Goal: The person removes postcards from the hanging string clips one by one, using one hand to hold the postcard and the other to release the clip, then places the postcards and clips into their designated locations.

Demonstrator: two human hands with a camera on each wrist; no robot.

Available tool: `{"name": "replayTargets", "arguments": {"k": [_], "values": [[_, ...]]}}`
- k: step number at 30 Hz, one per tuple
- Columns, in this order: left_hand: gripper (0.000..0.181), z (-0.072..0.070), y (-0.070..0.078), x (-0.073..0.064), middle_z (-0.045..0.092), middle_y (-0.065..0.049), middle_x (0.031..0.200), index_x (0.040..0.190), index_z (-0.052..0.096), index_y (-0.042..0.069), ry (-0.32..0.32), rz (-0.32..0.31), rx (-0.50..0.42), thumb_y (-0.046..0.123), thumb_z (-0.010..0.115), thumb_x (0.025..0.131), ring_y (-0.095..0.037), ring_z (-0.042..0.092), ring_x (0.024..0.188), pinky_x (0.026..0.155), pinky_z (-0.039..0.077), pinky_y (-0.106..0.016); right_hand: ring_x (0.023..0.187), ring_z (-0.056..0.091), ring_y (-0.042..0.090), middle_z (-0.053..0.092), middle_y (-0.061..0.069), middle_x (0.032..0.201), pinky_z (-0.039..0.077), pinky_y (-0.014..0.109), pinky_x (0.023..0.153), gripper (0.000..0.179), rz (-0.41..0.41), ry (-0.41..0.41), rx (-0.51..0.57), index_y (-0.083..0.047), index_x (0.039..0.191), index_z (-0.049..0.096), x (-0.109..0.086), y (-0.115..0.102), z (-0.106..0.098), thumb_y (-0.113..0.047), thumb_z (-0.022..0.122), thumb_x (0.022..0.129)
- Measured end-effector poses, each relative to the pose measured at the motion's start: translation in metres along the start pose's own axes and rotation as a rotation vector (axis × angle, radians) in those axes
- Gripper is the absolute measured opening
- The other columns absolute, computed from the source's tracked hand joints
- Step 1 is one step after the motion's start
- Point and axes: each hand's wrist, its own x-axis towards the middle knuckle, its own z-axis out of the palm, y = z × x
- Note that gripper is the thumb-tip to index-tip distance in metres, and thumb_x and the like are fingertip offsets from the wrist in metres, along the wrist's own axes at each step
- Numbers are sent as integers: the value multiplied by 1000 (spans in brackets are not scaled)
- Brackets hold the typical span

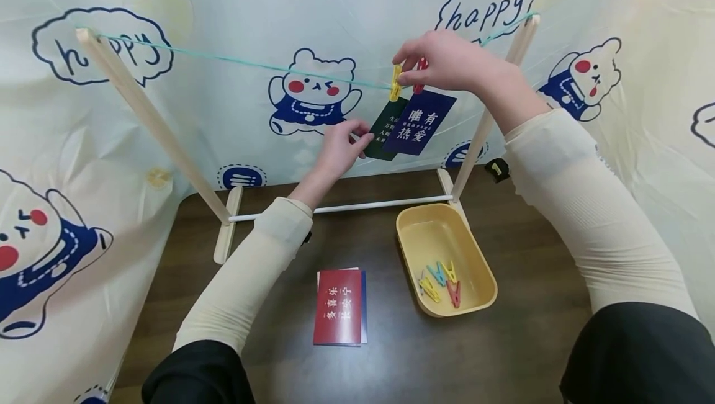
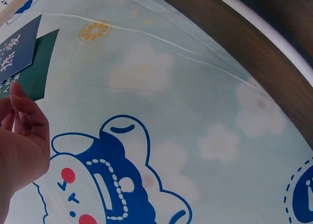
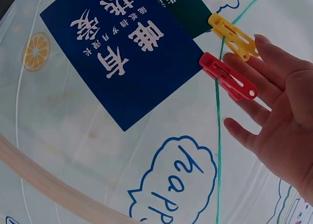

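My right hand (image 1: 455, 62) pinches the yellow clothespin (image 3: 234, 35) between thumb and fingers. That clothespin sits on the teal cord (image 1: 240, 61) at the top corner of a dark green card (image 1: 380, 146). At the green card's lower left corner, my left hand (image 1: 342, 146) pinches the edge with thumb and forefinger. A dark blue card (image 1: 421, 121) with white characters hangs just to the right, partly covering the green one. The red clothespin (image 3: 227, 76) clips the blue card to the cord, close beside my right fingers.
Two wooden posts (image 1: 151, 112) hold the cord, with a white rod (image 1: 363, 206) joining their feet. On the dark table lie stacked cards, a red one (image 1: 337, 308) on top. A yellow bin (image 1: 486, 270) holds several clothespins (image 1: 438, 275). A printed curtain hangs behind.
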Motion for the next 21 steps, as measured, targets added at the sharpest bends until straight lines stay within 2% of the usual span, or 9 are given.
{"name": "replayTargets", "arguments": {"k": [6,11,19,21], "values": [[14,-7,2,-3,72,-12,101,110,72,3,-7,-21,-18,13,65,104,-23,64,65,60,54,-26,106,70,31,70,18,126,53,47,102,36,6,10,23,-3,131,64,1,-2,-1,-26,66,104],[14,-10,1,-6,72,-11,102,111,72,3,-13,-27,-16,13,65,104,-22,64,66,60,54,-25,103,71,29,70,17,122,54,45,98,33,2,-1,49,-3,126,62,-2,-1,0,-28,65,104],[14,-13,1,-8,73,-10,102,110,73,5,9,-15,-6,15,66,104,-22,64,67,60,54,-26,94,73,30,69,17,117,53,47,100,24,-70,40,41,-2,115,63,-4,2,1,-23,66,104],[15,-13,1,-8,73,-10,102,110,73,5,13,-10,-2,16,66,104,-22,64,67,60,54,-26,100,69,30,67,17,117,51,47,100,23,-76,61,24,-1,112,64,-5,2,0,-22,66,104]]}}
